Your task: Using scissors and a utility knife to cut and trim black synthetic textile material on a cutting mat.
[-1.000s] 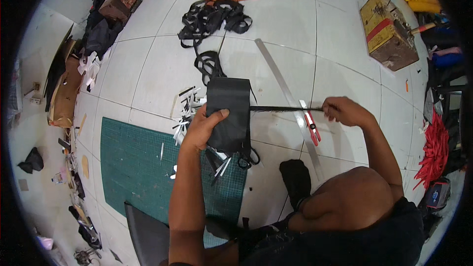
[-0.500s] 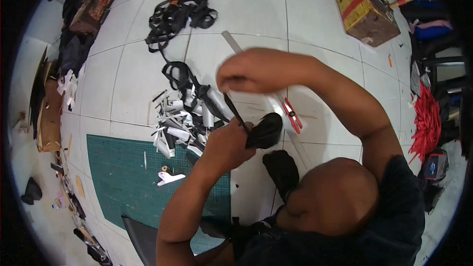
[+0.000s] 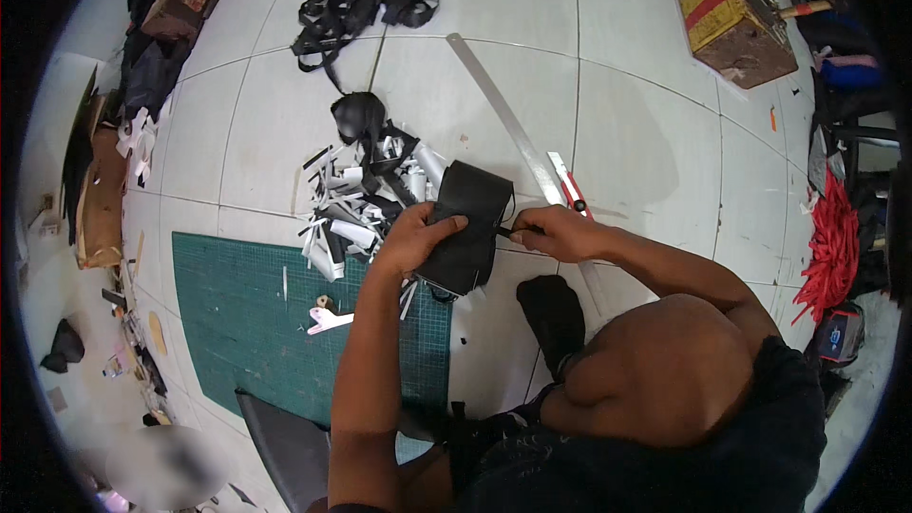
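The left hand [image 3: 418, 237] gripped a black pouch [image 3: 470, 242] by its left side, thumb pressed flat on the front and the other fingers behind it, out of sight. The right hand [image 3: 551, 231] was at the pouch's right edge, its thumb and forefinger pinching a narrow dark strip [image 3: 505, 232]. The pouch was above the tiled floor [image 3: 646, 133], near the far right corner of a green cutting mat [image 3: 247, 323] printed with grid lines. Black and white scraps [image 3: 342, 218] lay heaped to its left, and a tangle of black straps [image 3: 361, 9] farther off. A steel ruler [image 3: 503, 114] slanted across the tiles, a red cutter [image 3: 578, 201] just beside it. The dark shirt [image 3: 665, 465] carried pale lettering [image 3: 527, 451], and a dark case [image 3: 841, 334] at the far right bore a blue mark
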`<state>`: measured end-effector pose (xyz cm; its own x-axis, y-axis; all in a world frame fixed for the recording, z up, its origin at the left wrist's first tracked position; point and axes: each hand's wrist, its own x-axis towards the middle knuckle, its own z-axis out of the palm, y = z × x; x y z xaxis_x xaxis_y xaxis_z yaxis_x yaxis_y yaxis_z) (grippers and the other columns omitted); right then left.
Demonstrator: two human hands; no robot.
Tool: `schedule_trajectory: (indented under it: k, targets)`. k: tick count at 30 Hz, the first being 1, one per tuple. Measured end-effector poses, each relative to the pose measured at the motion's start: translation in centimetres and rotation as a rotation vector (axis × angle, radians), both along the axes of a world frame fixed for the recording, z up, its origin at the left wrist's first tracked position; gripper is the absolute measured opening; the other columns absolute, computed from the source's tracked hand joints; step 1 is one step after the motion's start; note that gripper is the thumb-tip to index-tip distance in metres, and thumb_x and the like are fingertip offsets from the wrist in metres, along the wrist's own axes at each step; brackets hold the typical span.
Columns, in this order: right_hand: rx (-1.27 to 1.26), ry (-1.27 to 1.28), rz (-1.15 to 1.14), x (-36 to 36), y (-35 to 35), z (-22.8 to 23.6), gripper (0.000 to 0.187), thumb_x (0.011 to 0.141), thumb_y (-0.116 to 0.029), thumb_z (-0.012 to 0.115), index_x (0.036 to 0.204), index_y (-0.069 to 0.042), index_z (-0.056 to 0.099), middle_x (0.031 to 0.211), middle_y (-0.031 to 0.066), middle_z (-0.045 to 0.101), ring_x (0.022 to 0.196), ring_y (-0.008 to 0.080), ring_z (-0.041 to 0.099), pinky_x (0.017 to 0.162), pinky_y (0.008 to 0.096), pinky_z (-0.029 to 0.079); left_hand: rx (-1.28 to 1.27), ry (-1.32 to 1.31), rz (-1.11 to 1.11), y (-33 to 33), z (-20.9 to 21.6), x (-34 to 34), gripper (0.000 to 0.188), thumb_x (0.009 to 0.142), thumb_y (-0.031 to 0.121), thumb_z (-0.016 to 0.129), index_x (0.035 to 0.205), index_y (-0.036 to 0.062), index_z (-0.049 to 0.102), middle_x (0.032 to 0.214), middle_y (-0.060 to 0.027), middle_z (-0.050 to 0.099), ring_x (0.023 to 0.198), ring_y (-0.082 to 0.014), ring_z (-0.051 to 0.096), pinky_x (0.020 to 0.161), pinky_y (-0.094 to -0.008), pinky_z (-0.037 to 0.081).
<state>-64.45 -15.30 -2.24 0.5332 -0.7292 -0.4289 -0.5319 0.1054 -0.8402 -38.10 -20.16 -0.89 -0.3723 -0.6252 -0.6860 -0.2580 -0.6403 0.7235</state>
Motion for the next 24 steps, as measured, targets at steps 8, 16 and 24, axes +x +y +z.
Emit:
schedule_trajectory:
  k: [8,16,24]
  targets:
    - [-0.752,0.443,0.452,-0.8,0.6,-1.7,0.017,0.086,-0.017,0.056,0.094,-0.005,0.064,0.086,0.0110,0.063,0.086,0.0277,0.062,0.076,0.0410,0.048,-0.567,-0.447,-0.616,-1.8,-4.4,-3.8,0.048,0.076,0.040,0.076,0.093,-0.0042,0.069,0.092,-0.0187,0.070,0.080,-0.0307,0.069,0.074,-0.0375,0.053]
    - [-0.761,0.567,0.668,-0.5,0.4,-2.1,0.015,0.084,-0.016,0.056,0.094,-0.010,0.065,0.087,0.0044,0.064,0.089,0.0198,0.061,0.079,0.0328,0.041,-0.701,-0.934,-1.055,-5.6,-1.0,-7.6,0.030,0.078,0.023,0.065,0.098,0.0025,0.072,0.099,-0.0191,0.070,0.093,-0.0332,0.069,0.078,-0.0430,0.056]
    - [-0.660,0.455,0.455,0.2,-1.1,1.7,0.015,0.087,-0.017,0.056,0.094,-0.007,0.065,0.091,0.0081,0.065,0.088,0.0228,0.062,0.080,0.0347,0.043,-0.689,-0.613,-0.437,-0.5,-0.3,-8.3,0.026,0.084,0.025,0.056,0.088,0.0013,0.066,0.094,-0.0197,0.068,0.090,-0.0394,0.065,0.081,-0.0485,0.052]
